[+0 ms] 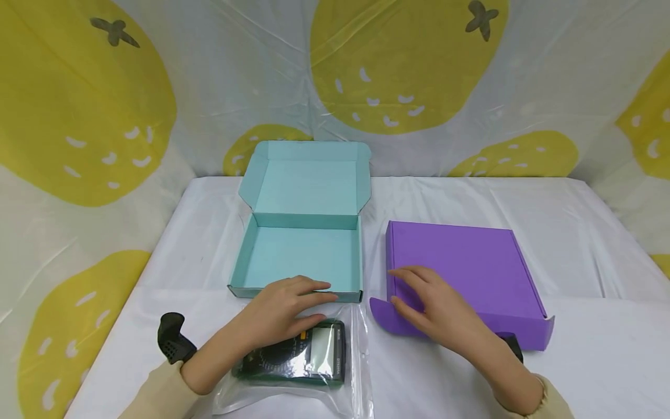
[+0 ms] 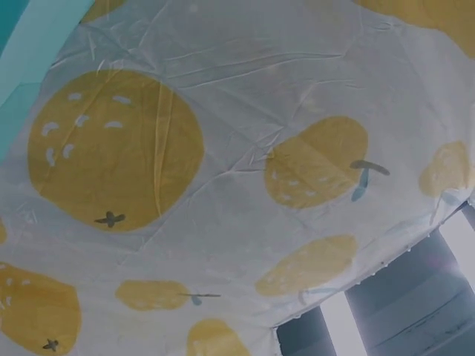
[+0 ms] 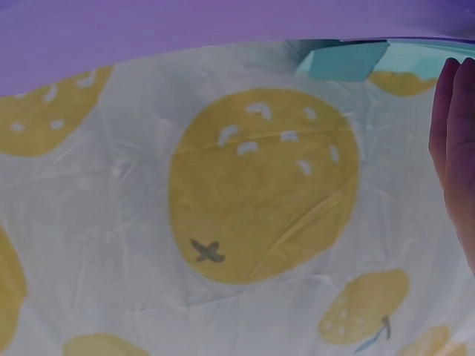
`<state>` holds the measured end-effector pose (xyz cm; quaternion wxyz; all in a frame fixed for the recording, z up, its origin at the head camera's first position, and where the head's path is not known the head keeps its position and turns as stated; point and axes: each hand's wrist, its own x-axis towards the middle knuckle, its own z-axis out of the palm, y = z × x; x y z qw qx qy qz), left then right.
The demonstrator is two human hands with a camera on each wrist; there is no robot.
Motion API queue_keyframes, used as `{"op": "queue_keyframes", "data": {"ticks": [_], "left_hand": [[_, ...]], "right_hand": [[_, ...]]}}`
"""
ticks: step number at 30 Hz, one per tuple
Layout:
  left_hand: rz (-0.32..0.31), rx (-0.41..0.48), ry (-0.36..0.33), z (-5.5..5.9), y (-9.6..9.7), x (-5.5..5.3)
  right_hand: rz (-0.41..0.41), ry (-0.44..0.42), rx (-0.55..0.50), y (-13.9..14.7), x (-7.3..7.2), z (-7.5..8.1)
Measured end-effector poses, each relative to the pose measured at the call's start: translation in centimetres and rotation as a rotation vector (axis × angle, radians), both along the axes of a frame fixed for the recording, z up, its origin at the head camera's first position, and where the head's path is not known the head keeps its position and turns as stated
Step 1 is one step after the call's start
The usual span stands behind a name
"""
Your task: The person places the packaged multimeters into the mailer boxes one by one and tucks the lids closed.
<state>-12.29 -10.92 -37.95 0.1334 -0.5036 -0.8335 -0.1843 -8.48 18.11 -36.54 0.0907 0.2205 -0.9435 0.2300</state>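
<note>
In the head view my left hand (image 1: 285, 308) lies across the front rim of a light teal cardboard box (image 1: 303, 253), its lid raised at the back. Its fingers are loosely extended. Beneath that hand is a black digital multimeter (image 1: 327, 352) inside a clear zip bag (image 1: 361, 372), partly hidden by the hand. Whether the hand touches the bag I cannot tell. My right hand (image 1: 445, 308), fingers relaxed, is over the left front corner of a purple cardboard box (image 1: 466, 256). That box's lid is down, with a front flap (image 1: 387, 317) sticking out to the left.
Both boxes and the bag lie on a white cloth-covered table (image 1: 591, 337). A curtain (image 1: 235, 70) printed with yellow fruit hangs behind and at the sides. Black wrist straps (image 1: 175, 337) are on both wrists. Ceiling lights (image 2: 343, 326) show in the left wrist view.
</note>
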Motion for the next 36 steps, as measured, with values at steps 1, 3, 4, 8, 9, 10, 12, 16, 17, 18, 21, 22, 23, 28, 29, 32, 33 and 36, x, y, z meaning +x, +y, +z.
{"op": "queue_keyframes", "data": {"ticks": [1, 3, 4, 8, 9, 10, 12, 16, 17, 18, 21, 22, 23, 28, 29, 32, 33, 36], "left_hand": [[0.000, 0.002, 0.001, 0.0, 0.0, 0.0], [-0.002, 0.005, 0.004, -0.1, 0.0, 0.0], [-0.004, 0.006, 0.007, -0.1, -0.1, 0.0], [0.002, 0.006, -0.003, -0.1, -0.1, 0.1], [0.004, 0.005, -0.004, -0.1, -0.1, 0.2], [0.006, 0.003, -0.008, 0.0, -0.1, 0.2], [0.005, -0.002, -0.010, 0.0, -0.2, 0.3], [-0.003, -0.016, -0.010, -0.1, -0.3, 0.4], [-0.004, -0.020, -0.008, -0.1, -0.3, 0.4], [-0.004, -0.023, -0.008, -0.1, -0.4, 0.5], [-0.009, -0.019, 0.002, -0.2, -0.4, 0.6], [-0.009, -0.017, 0.005, -0.2, -0.4, 0.6], [-0.010, -0.016, 0.008, -0.2, -0.4, 0.7], [0.000, -0.040, 0.009, -0.2, -0.4, 1.0], [0.002, -0.046, 0.009, -0.2, -0.4, 1.1], [0.001, -0.045, 0.008, -0.2, -0.4, 1.2], [0.004, -0.043, 0.008, -0.2, -0.4, 1.3], [0.001, -0.035, 0.007, -0.1, -0.5, 1.5]], "right_hand": [[0.002, -0.001, 0.002, -0.1, -0.1, 0.0], [0.007, -0.006, 0.005, -0.3, -0.2, -0.1], [0.010, -0.010, 0.008, -0.4, -0.3, -0.1], [0.021, -0.030, 0.016, -0.8, -0.5, -0.3], [0.025, -0.034, 0.014, -1.0, -0.6, -0.3], [0.030, -0.040, 0.010, -1.1, -0.7, -0.3], [0.035, -0.041, -0.008, -1.4, -0.9, -0.4], [0.051, -0.030, -0.061, -2.1, -1.4, -0.6], [0.055, -0.028, -0.071, -2.3, -1.5, -0.6], [0.058, -0.027, -0.079, -2.5, -1.6, -0.6], [0.063, -0.040, -0.083, -3.1, -2.0, -0.6], [0.060, -0.052, -0.077, -3.3, -2.1, -0.6], [0.056, -0.066, -0.071, -3.5, -2.2, -0.6], [0.044, -0.102, -0.028, -4.3, -2.6, -0.7], [0.041, -0.101, -0.024, -4.5, -2.6, -0.8], [0.012, -0.107, -0.009, -4.9, -2.9, -0.9], [-0.005, -0.117, -0.008, -5.1, -2.9, -0.8], [-0.068, -0.155, 0.016, -5.8, -3.3, -0.7]]}}
